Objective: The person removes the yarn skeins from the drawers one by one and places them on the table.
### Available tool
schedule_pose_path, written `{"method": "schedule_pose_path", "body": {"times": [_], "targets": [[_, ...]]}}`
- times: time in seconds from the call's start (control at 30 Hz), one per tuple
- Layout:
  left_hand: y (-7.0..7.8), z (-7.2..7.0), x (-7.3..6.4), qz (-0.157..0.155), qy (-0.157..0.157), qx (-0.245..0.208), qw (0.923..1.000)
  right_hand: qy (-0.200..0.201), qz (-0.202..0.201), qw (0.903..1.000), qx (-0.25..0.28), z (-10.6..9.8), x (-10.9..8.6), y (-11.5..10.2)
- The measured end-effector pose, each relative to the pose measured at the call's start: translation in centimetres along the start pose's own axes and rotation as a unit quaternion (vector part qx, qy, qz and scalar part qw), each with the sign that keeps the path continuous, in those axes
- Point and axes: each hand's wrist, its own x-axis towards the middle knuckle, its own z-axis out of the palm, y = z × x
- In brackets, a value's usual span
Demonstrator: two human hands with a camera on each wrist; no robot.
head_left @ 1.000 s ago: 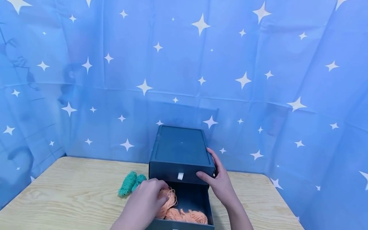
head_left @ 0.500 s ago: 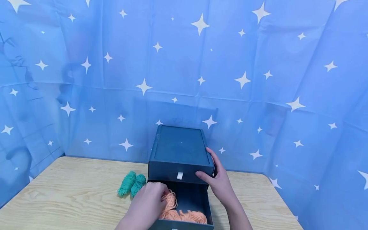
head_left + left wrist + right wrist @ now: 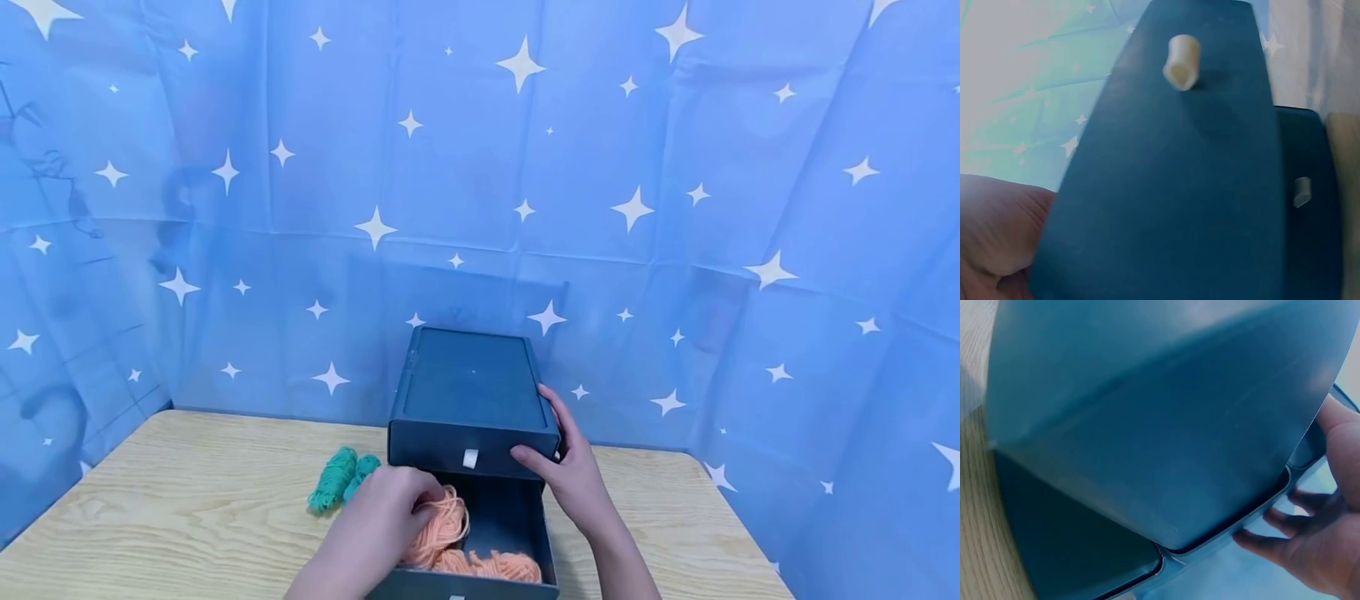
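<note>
My left hand (image 3: 382,517) reaches into the pulled-out drawer (image 3: 506,508) of a dark blue-green drawer cabinet (image 3: 472,375). Its fingers grip a skein of peach-orange yarn (image 3: 442,529), their tips partly hidden. Another peach yarn skein (image 3: 506,567) lies at the drawer's front. My right hand (image 3: 573,475) holds the cabinet's upper right corner, thumb on the upper drawer's front and fingers along the side. The left wrist view shows the pulled-out drawer's front (image 3: 1166,162) with its white pull tab (image 3: 1183,62); my left hand (image 3: 1000,231) is at its edge.
Two green yarn skeins, one longer (image 3: 332,481) and one partly behind my left hand (image 3: 363,468), lie left of the cabinet on the wood-grain table (image 3: 187,500). A shut drawer (image 3: 1313,231) sits below the pulled-out one. A blue star-patterned curtain (image 3: 465,167) hangs behind.
My left hand dipped slightly right, then came back left with the gripped peach skein, which now shows more fully and a little higher. The right hand stays at the cabinet's corner.
</note>
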Motion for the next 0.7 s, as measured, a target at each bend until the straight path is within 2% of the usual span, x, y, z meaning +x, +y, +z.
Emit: {"method": "schedule_pose_path", "body": {"times": [0.13,0.3,0.5,0.7], "targets": [[0.4,-1.0,-0.4,0.015,0.037,0.009,0.9991,-0.001,0.001,0.9999,0.010,0.0,0.0,0.0],[1.0,-2.2,-1.1,0.034,0.108,0.010,0.9935,-0.006,0.001,0.9998,0.017,0.0,0.1,0.1],[1.0,-3.9,-2.0,0.037,0.192,0.004,0.9806,0.005,0.004,0.9998,-0.021,-0.1,0.0,-0.1],[-0.2,-5.8,-2.5,0.040,0.259,0.026,0.9647,0.006,0.011,0.9996,-0.026,-0.1,0.0,-0.2]]}}
